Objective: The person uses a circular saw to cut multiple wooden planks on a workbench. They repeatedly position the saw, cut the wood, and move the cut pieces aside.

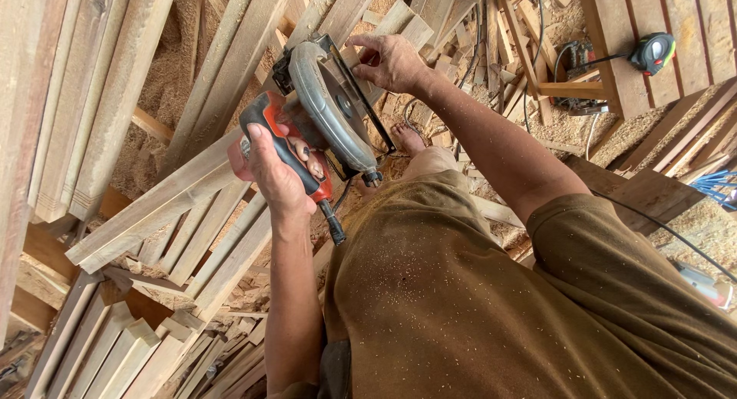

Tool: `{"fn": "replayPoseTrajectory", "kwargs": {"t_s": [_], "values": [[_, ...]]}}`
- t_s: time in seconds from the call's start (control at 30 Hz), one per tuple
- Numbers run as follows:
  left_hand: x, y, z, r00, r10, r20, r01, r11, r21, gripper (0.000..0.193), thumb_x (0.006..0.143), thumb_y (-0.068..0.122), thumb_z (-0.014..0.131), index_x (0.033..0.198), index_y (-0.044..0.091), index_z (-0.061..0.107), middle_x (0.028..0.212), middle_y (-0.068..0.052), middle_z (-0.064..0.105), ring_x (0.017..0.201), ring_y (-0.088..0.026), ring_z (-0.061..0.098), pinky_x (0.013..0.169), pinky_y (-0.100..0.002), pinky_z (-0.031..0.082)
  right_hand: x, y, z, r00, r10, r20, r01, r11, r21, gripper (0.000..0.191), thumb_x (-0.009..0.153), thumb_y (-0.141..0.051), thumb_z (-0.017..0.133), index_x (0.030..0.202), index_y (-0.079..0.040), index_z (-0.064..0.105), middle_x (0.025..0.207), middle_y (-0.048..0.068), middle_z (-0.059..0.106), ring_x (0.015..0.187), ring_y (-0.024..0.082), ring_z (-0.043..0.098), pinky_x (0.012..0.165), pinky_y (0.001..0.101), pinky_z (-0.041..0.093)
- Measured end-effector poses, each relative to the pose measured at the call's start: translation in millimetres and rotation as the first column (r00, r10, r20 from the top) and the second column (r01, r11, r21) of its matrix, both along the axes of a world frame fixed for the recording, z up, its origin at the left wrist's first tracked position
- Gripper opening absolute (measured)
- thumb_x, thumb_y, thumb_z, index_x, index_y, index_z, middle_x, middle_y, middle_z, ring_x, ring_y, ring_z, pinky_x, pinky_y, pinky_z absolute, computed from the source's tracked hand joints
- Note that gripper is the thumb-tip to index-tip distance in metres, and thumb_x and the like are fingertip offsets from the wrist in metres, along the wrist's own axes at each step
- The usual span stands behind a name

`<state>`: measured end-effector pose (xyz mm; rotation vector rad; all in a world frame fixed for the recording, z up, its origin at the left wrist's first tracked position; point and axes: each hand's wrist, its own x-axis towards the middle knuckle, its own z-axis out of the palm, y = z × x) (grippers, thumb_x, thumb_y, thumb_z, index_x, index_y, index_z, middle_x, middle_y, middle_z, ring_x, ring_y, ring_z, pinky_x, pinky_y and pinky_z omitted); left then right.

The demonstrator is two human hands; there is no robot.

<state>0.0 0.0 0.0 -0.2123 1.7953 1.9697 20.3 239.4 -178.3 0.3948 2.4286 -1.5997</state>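
circular saw held in both hands over a heap of planks

at nine o'clock, long pale wooden planks (130, 215) lie stacked and fanned over sawdust (165, 84), running up toward twelve o'clock. just right of them, slightly left of centre, the left hand (272, 176) is wrapped shut round the orange-and-black rear handle of a circular saw (326, 111), fingers curled fully about the grip. the saw sits at about eleven o'clock from the middle, its grey blade guard tilted and its black cord hanging off the handle's lower end. at twelve o'clock the right hand (391, 61) rests on the saw's upper edge, fingers partly bent and touching the guard; whether they grip it firmly cannot be told. below the saw a bare foot (407, 138) shows among offcuts. the person's brown shirt (476, 291), flecked with sawdust, fills five to six o'clock. at two o'clock a black-and-green tape measure (652, 52) lies on slatted boards (660, 30), well apart from both hands.
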Motion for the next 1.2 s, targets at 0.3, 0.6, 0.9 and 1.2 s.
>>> {"fn": "replayPoseTrajectory", "kwargs": {"t_s": [0.3, 0.6, 0.9, 1.2], "values": [[-4, -38, 2, 1.0, 0.016, -0.015, -0.017, 1.0, -0.009, 0.051, 0.105, 0.061, 0.048, 0.102, 0.01, 0.053, 0.064, -0.001, 0.052, 0.048, -0.01, 0.056, 0.039, -0.023, 0.051, -5, -38, 1, 1.0, -0.003, -0.027, 0.004, 1.0, 0.017, 0.057, 0.093, -0.027, 0.08, 0.145, -0.015, 0.059, 0.113, 0.011, 0.077, 0.101, 0.023, 0.075, 0.093, 0.0391, 0.059], [-12, -56, -3, 0.999, 0.045, 0.003, -0.045, 0.999, -0.01, 0.054, 0.102, 0.062, 0.053, 0.103, 0.008, 0.055, 0.065, -0.001, 0.052, 0.048, -0.01, 0.056, 0.038, -0.024, 0.05, -9, -56, 2, 1.0, 0.01, -0.023, -0.009, 1.0, 0.024, 0.056, 0.094, -0.027, 0.078, 0.146, -0.014, 0.058, 0.111, 0.011, 0.078, 0.099, 0.022, 0.075, 0.092, 0.0386, 0.059], [-23, -63, -6, 0.999, 0.051, -0.014, -0.051, 0.998, -0.03, 0.055, 0.101, 0.062, 0.053, 0.104, 0.008, 0.055, 0.064, -0.002, 0.053, 0.046, -0.011, 0.055, 0.038, -0.025, 0.051, -15, -68, -4, 1.0, -0.009, -0.016, 0.01, 1.0, 0.01, 0.056, 0.095, -0.026, 0.077, 0.146, -0.012, 0.057, 0.109, 0.01, 0.078, 0.097, 0.02, 0.076, 0.093, 0.0375, 0.06], [-27, -67, -4, 0.997, 0.07, 0.034, -0.069, 0.998, -0.01, 0.053, 0.103, 0.062, 0.051, 0.103, 0.009, 0.054, 0.066, -0.002, 0.05, 0.046, -0.012, 0.053, 0.037, -0.025, 0.048, -9, -73, -2, 1.0, -0.002, -0.008, 0.002, 1.0, 0.016, 0.057, 0.094, -0.027, 0.078, 0.145, -0.014, 0.058, 0.108, 0.011, 0.078, 0.096, 0.021, 0.076, 0.089, 0.0374, 0.06]]}}
